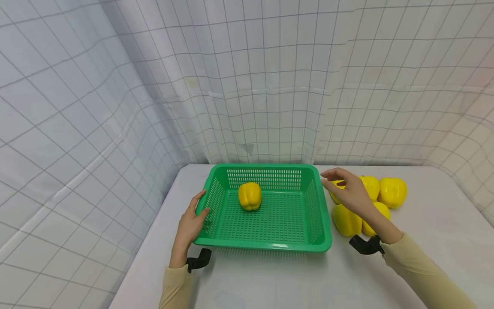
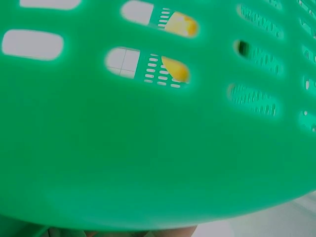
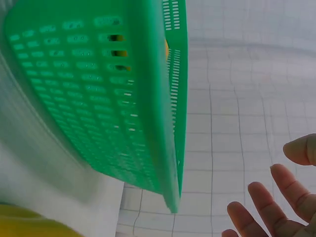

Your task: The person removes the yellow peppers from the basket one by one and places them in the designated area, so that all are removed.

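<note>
A green plastic basket (image 1: 266, 246) stands on the white table with one yellow bell pepper (image 1: 249, 196) inside, left of its middle. My left hand (image 1: 189, 225) holds the basket's left rim, its thumb reaching over the edge. In the left wrist view the basket wall (image 2: 123, 148) fills most of the picture and hides nearly all of that hand. Beyond the right rim, my right hand (image 1: 349, 191) hovers over several yellow bell peppers (image 1: 393, 193), partly covering them. Its fingers (image 3: 261, 202) are spread and hold nothing, apart from the basket in the right wrist view.
One of the peppers (image 1: 347, 220) beside the basket has a greenish tint. White curtains (image 1: 270, 86) with a dark grid rise behind the table (image 1: 270, 283) and along both sides. Each wrist carries a black camera mount (image 1: 199, 259).
</note>
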`<move>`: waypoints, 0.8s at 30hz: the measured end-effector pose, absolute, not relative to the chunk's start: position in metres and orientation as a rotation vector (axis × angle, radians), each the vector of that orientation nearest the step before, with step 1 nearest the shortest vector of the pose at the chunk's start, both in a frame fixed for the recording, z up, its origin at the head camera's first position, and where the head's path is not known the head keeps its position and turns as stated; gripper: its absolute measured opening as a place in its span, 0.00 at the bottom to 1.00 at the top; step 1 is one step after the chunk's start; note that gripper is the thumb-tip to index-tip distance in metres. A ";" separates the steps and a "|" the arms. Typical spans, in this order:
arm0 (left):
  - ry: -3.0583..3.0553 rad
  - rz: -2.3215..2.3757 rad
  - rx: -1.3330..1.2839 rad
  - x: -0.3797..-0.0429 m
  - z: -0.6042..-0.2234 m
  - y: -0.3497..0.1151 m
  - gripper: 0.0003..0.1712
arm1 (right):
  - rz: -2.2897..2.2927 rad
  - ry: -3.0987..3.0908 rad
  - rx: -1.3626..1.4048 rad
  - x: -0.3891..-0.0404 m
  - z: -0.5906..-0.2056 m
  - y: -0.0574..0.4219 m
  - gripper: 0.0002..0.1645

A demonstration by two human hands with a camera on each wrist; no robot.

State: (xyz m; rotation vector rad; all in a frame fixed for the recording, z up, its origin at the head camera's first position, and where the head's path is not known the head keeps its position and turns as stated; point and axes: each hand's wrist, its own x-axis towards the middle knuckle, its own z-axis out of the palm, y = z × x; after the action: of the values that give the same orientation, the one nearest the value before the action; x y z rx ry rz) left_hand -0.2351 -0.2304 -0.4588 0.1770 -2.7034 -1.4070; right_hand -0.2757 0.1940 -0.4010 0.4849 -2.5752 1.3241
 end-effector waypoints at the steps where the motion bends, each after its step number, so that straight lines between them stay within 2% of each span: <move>1: -2.703 -1.408 0.174 -0.235 -0.459 -0.230 0.31 | 1.320 -2.583 0.519 -0.277 -0.398 0.189 0.19; 13: -2.715 -1.394 0.182 -0.235 -0.457 -0.229 0.31 | 1.248 -2.730 0.932 -0.302 -0.387 0.128 0.13; 17: -2.717 -1.387 0.177 -0.235 -0.456 -0.229 0.31 | 1.263 -2.785 1.003 -0.310 -0.391 0.109 0.14; 24: -2.715 -1.383 0.178 -0.234 -0.457 -0.230 0.31 | 1.210 -2.897 1.025 -0.327 -0.410 0.078 0.22</move>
State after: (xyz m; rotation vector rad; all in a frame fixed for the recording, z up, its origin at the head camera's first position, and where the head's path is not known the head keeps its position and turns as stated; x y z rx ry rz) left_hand -0.2345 -0.2300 -0.4571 0.1785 -2.7145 -1.3834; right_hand -0.3271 0.0785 -0.4099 1.0251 -2.8970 1.2098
